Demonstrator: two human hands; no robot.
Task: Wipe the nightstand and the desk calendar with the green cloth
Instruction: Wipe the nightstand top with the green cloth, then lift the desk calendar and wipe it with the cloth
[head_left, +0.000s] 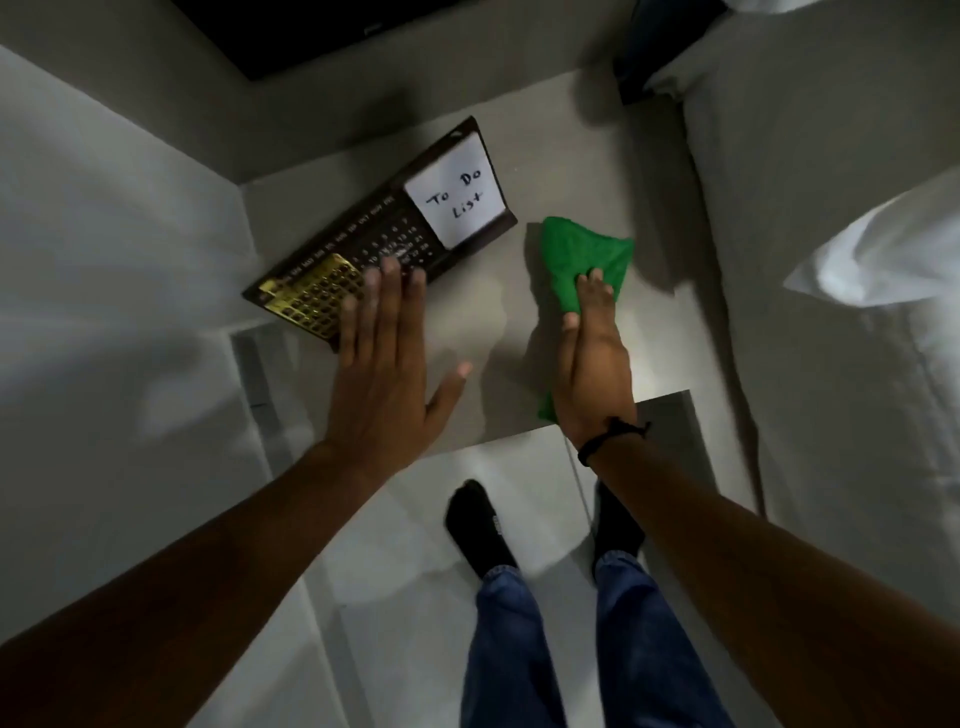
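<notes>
A dark brown desk calendar lies flat on the grey nightstand, with a white "To Do List" note on its right part and a gold grid on its left. My left hand hovers flat with fingers spread over the calendar's near edge, holding nothing. The green cloth lies on the nightstand to the right of the calendar. My right hand presses flat on the cloth, fingers together, with a bit of cloth showing under the palm's left side.
A bed with white sheets runs along the right of the nightstand. A dark panel is on the wall at the top. A white wall stands to the left. My legs in blue jeans and black socks stand on the tiled floor.
</notes>
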